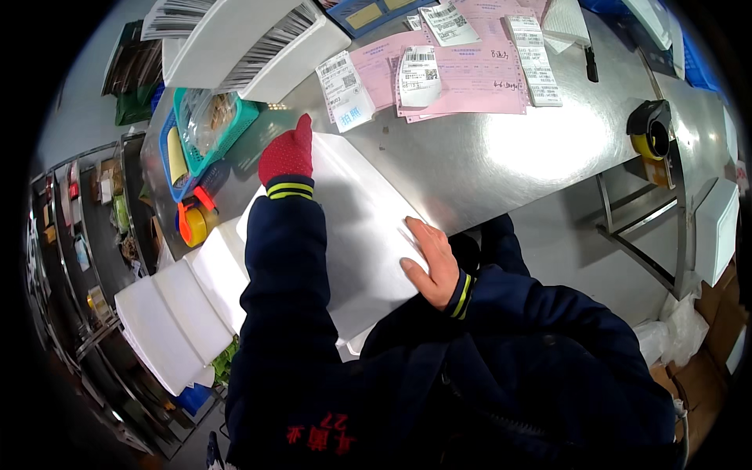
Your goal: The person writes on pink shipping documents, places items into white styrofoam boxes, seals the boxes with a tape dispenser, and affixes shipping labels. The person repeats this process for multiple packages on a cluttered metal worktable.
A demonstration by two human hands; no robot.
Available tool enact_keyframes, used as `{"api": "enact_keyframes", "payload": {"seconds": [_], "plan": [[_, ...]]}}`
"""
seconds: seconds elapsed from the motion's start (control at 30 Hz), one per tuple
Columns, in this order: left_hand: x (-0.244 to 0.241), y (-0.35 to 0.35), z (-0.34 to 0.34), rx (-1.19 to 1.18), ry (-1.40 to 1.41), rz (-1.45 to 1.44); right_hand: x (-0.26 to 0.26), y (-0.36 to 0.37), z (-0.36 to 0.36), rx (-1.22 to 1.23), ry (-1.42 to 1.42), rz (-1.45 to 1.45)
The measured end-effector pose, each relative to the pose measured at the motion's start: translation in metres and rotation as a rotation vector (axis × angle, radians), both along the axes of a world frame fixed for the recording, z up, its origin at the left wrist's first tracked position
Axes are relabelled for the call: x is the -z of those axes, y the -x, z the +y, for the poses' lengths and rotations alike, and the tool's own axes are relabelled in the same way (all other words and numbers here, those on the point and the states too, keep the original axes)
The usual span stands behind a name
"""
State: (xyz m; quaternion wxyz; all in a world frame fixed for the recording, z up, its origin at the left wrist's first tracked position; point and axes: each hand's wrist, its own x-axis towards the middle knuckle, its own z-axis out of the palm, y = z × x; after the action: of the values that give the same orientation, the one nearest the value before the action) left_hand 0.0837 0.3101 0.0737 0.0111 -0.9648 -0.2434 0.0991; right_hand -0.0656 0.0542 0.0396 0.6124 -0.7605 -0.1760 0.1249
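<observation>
A white foam box (370,235) lies before me at the front edge of the metal table, its broad smooth face turned up. My left hand (286,154), in a red dotted glove, holds the box's far left edge; its fingers are mostly hidden. Bare, my right hand (435,261) grips the right side near the front corner, with thumb and fingers spread on the foam. Left of the box sits a tape dispenser (197,223) with an orange and red frame and a yellow roll. What is inside the box cannot be seen.
More white foam boxes (176,317) stand in a row at left. Behind are a green plastic basket (238,129), pink printed forms (476,76), label slips (346,91) and foam bins (294,53) of papers. A black tape dispenser (648,129) sits at right. Shelving (88,235) lines the left.
</observation>
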Motion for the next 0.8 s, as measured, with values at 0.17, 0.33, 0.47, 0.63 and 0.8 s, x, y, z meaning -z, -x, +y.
{"api": "enact_keyframes", "payload": {"seconds": [0.17,0.33,0.47,0.63,0.8], "plan": [[0.011,-0.011,0.003,-0.008,-0.082,0.123,-0.001,-0.004,0.003,0.059,-0.037,0.076],[0.038,0.003,0.024,0.379,-0.160,-0.206,-0.001,-0.010,0.010,0.094,-0.022,0.024],[0.059,-0.012,0.035,0.452,-0.077,-0.381,0.002,-0.019,0.008,0.086,-0.041,0.001],[0.047,0.009,0.061,-0.086,0.244,-0.348,0.023,-0.073,-0.072,0.228,-0.062,0.312],[0.044,-0.004,0.017,0.088,0.148,-0.535,0.034,-0.177,-0.307,1.090,0.723,-0.703]]}}
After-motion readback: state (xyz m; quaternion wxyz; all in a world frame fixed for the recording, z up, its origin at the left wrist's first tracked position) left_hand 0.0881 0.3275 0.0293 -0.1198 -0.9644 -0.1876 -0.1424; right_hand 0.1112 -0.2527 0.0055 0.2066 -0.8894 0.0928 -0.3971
